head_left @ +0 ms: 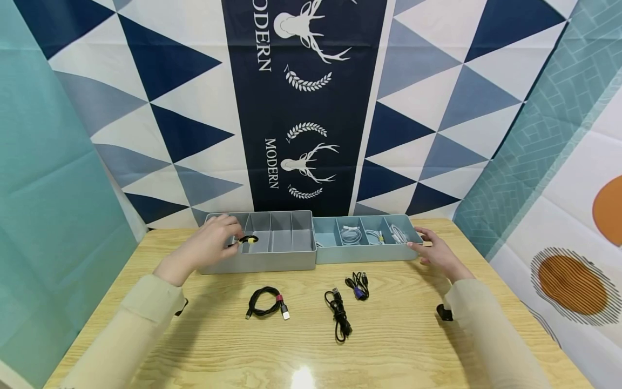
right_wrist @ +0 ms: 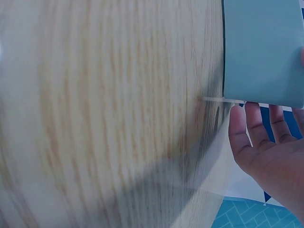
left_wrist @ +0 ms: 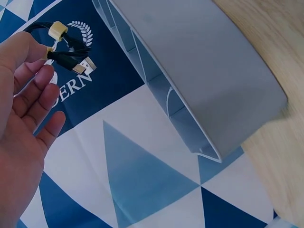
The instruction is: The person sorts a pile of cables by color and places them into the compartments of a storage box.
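In the head view my left hand (head_left: pixel 218 235) is over the left part of the grey divided box (head_left: pixel 262 262). It pinches a black cable (left_wrist: pixel 66 58) bundled with a yellow tie, between thumb and forefinger; two metal plugs show in the left wrist view. The other fingers are loosely bent. My right hand (head_left: pixel 434 251) grips the right end of the light blue divided box (head_left: pixel 364 255), thumb at the front rim and fingers at the end wall (right_wrist: pixel 266 59). Coiled white cables (head_left: pixel 351 235) lie in several blue compartments.
On the wooden table (head_left: pixel 218 351) in front of the boxes lie a black cable with a red tie (head_left: pixel 262 312), a long black cable bundle (head_left: pixel 340 319) and a black cable with a blue plug (head_left: pixel 358 286). A patterned cloth (head_left: pixel 194 135) hangs behind.
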{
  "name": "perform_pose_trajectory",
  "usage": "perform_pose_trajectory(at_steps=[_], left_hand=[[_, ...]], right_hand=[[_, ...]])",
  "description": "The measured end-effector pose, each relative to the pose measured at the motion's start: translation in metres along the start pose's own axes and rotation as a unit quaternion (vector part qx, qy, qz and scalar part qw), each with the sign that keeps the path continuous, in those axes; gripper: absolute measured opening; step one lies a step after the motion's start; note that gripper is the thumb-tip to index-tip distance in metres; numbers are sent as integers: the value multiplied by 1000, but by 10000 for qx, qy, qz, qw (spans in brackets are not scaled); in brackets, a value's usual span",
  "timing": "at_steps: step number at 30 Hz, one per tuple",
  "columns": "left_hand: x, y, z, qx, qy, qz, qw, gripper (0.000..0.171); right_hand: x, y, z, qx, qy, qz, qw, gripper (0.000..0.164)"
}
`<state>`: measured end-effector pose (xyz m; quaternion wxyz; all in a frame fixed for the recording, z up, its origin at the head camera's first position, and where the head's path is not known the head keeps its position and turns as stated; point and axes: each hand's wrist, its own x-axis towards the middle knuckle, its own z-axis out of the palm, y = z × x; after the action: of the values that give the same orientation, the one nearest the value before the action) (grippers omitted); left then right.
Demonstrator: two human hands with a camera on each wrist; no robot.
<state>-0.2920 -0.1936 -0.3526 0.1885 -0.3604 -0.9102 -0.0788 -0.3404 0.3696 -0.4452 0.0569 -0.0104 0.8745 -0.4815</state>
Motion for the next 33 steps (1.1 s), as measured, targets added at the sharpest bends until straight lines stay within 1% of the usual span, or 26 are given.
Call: perform_pose_trajectory(at_steps=[8, 14, 19, 22, 28, 33], left_hand=[[15, 0, 2, 72, -9, -32, 10000, 10], [25, 1, 4, 61, -18, -81, 9999, 12], [34, 3, 6, 100, 59, 11, 9999, 11], [39, 6, 7, 108, 78, 9, 9999, 10], [47, 7, 13, 139, 161, 53, 9998, 11], [53, 9, 19, 123, 131, -13, 9998, 10]], right_hand=[[0, 0, -1, -7, -15, 22, 10000, 79], [2, -1, -2, -46, -75, 90, 9999, 84], [3, -5, -4, -172, -123, 154, 9997, 83], [5, -6, -5, -176, -125, 151, 9997, 83], [6, 0, -8, -168, -235, 137, 9995, 90], [8, 1, -5, -116, -228, 76, 9996, 90]])
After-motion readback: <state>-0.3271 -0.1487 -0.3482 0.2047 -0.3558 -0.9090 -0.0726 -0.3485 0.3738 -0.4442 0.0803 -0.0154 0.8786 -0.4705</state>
